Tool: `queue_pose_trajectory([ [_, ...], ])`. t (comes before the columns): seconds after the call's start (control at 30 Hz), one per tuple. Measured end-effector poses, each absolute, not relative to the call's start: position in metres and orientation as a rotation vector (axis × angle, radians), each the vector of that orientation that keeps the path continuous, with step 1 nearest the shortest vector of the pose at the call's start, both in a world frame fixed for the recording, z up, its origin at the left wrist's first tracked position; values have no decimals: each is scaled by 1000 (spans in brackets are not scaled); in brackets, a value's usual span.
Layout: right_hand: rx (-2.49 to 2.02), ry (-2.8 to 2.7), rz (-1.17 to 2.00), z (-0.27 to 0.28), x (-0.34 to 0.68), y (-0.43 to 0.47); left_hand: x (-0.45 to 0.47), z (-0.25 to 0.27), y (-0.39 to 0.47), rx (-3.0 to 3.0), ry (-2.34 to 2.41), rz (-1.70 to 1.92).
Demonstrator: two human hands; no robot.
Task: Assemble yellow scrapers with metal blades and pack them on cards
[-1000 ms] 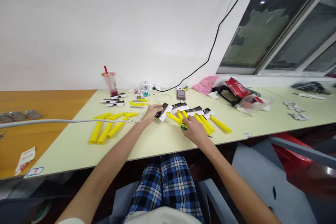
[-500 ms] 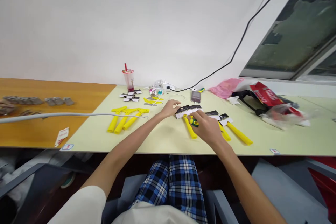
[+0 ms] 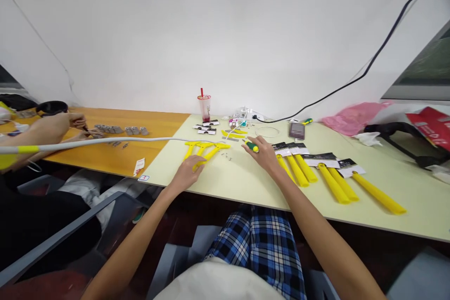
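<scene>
My left hand (image 3: 186, 174) is closed around the lower part of a yellow T-shaped scraper handle (image 3: 214, 151), the rightmost of a small group lying side by side. Partly covered by the fingers, its grip end is hard to see. In my right hand (image 3: 266, 154) is a short screwdriver (image 3: 252, 146) with a green and yellow handle, held above the table. Tiny screws (image 3: 228, 156) lie between the two hands. Yellow scrapers with black-and-white covers (image 3: 298, 168) are lined up right of my right hand.
A white cable (image 3: 133, 140) crosses in front of the scraper handles. Behind are a drink cup (image 3: 204, 108), flat yellow pieces (image 3: 234, 134), covers (image 3: 205, 127) and a phone (image 3: 297, 131). A co-worker's hands (image 3: 79, 124) are at the orange table on the left.
My left hand has moved left and nearer, from the covered scrapers to a bare yellow handle. The right hand has moved off the row, keeping the screwdriver. The view has turned left.
</scene>
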State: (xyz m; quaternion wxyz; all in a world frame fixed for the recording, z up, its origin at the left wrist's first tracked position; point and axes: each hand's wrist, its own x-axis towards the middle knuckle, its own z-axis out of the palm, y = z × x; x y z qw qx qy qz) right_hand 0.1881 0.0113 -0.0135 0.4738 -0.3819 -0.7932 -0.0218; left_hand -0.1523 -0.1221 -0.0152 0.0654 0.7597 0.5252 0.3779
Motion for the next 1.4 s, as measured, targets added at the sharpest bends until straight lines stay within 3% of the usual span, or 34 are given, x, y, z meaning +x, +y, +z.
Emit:
queue_pose_trajectory([
  [0.27, -987, -2021, 267, -71, 202, 29, -175, -37, -86, 2173, 1913, 1382],
  [0.9, -1164, -2140, 189, -80, 206, 35, -197, -54, -79, 1889, 2029, 1296],
  [1.1, -1157, -2116, 241, -79, 205, 33, -178, -44, -89, 2179, 1917, 1385],
  [1.27, -1147, -2091, 268, -81, 204, 34, -162, -43, -97, 2488, 1787, 1107],
  [1.4, -1126, -2083, 267, -80, 204, 34, -161, -49, -95, 2471, 1846, 1088],
])
